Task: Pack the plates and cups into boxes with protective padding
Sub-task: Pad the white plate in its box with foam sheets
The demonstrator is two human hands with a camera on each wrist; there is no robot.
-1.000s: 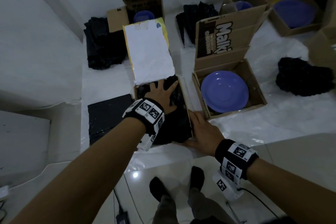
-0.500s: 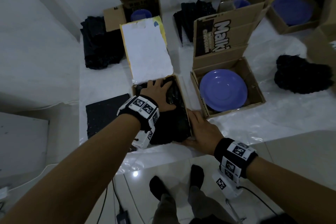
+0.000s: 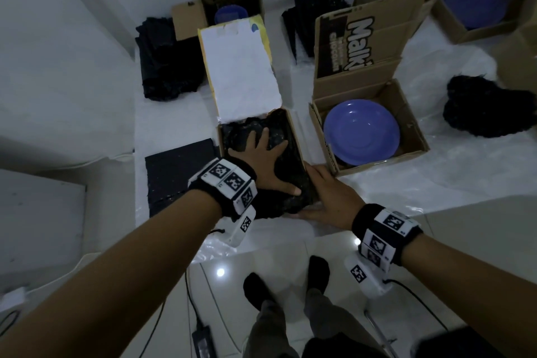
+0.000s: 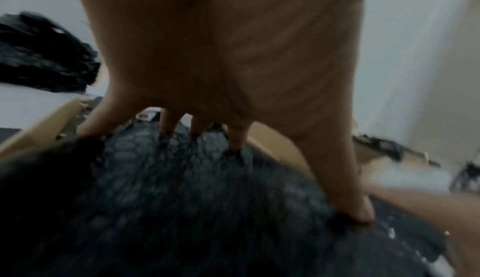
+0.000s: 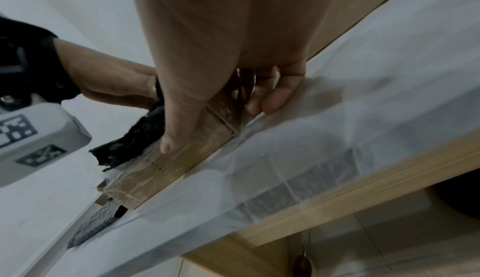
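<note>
left hand (image 3: pixel 263 161) fingers spread on black padding (image 3: pixel 293 183), hiding box (image 5: pixel 182 158) contents; right hand (image 3: pixel 331 197) grasps its corner.

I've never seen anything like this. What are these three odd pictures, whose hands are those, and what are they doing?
No machine here: a person wears three cameras, one on the head and one on each wrist. The head view looks down at a white-covered surface with cardboard boxes. The left hand presses black bubble wrap down into the nearest box with spread fingers; its wrist view shows this close up. The right hand braces that box's corner, thumb on the front wall, as its wrist view shows. The neighbouring box holds a purple plate.
</note>
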